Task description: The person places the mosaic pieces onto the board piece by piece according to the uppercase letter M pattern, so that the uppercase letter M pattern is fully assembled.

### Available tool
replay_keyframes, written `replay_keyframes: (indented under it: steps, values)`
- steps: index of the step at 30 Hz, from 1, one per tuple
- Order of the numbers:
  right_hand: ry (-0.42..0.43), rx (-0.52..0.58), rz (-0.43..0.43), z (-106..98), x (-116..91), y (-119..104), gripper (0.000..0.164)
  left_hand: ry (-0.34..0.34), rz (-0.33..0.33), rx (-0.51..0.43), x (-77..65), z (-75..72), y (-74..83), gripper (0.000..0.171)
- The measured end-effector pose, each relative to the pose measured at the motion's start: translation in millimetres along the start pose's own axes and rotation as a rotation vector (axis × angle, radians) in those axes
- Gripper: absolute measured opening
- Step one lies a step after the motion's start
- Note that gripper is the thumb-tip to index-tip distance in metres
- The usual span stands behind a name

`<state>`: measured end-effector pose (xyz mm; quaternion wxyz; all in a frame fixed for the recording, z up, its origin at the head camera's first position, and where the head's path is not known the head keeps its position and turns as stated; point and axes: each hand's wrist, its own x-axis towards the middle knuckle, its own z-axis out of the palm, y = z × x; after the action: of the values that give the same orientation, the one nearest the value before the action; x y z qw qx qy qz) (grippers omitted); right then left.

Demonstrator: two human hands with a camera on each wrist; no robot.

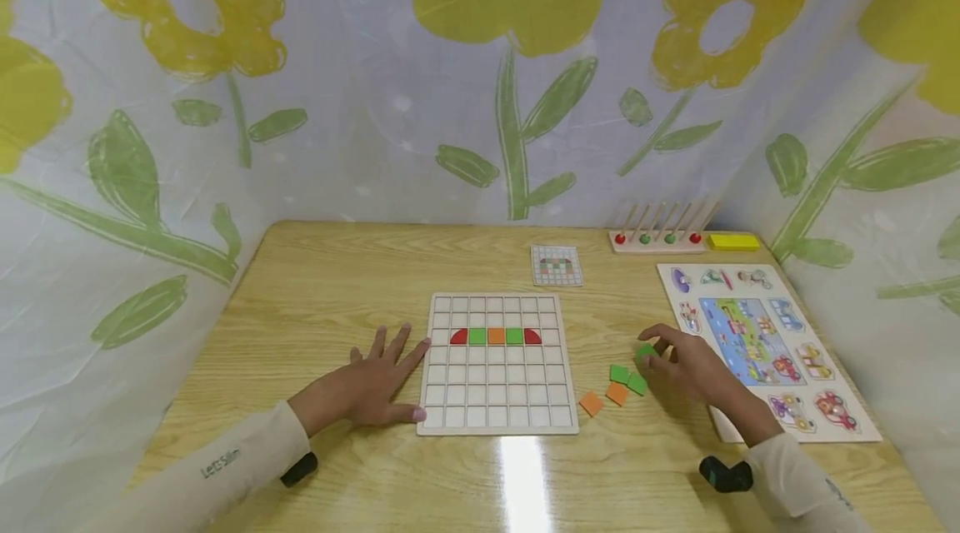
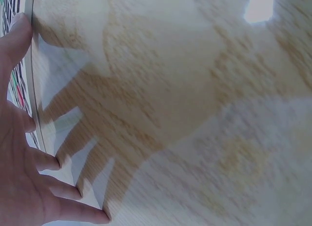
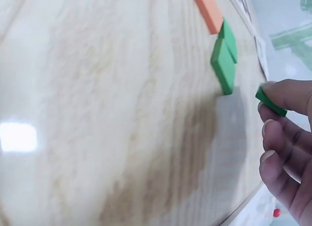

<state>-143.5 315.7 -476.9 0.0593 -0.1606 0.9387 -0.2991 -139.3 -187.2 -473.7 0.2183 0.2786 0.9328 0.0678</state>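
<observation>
A grid board (image 1: 497,365) of square cells lies mid-table. One row of it holds two red rounded tiles (image 1: 459,337), two green square tiles (image 1: 477,336) and an orange square tile (image 1: 496,336) at the centre. My left hand (image 1: 377,383) spreads its fingers at the board's left edge, thumb and a fingertip touching the frame. To the right, my right hand (image 1: 690,362) pinches a green tile (image 3: 271,100) between thumb and finger, above the table. Beside it lie two loose green tiles (image 1: 619,374) and two orange tiles (image 1: 591,404).
A small pattern card (image 1: 557,266) lies behind the board. A picture puzzle board (image 1: 765,350) rests at the right, partly beneath my right forearm. At the back right stand a pegged rack (image 1: 657,242) with red and green beads and a yellow block (image 1: 733,242).
</observation>
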Motion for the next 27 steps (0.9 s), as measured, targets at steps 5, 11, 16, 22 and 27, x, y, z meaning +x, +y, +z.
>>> replay_keyframes:
  steps: [5, 11, 16, 22, 27]
  values:
    - [0.018, -0.011, -0.048, 0, 7, -4, 0.023, 0.0, -0.004, -0.015, -0.1, 0.9, -1.1, 0.105]
    - [0.014, 0.008, -0.055, 4, 11, -11, 0.024, -0.003, 0.004, -0.018, 0.7, 1.4, -0.9, 0.104]
    - [0.008, 0.035, -0.058, 7, 16, -22, 0.024, -0.005, 0.01, -0.013, 1.0, 0.9, -1.3, 0.104]
    - [-0.034, 0.074, -0.044, 9, 21, -35, 0.026, -0.001, 0.008, -0.019, 1.3, 0.5, -0.7, 0.104]
    - [-0.064, 0.098, -0.039, 13, 29, -46, 0.028, -0.009, -0.004, -0.02, -0.8, 0.8, -1.1, 0.105]
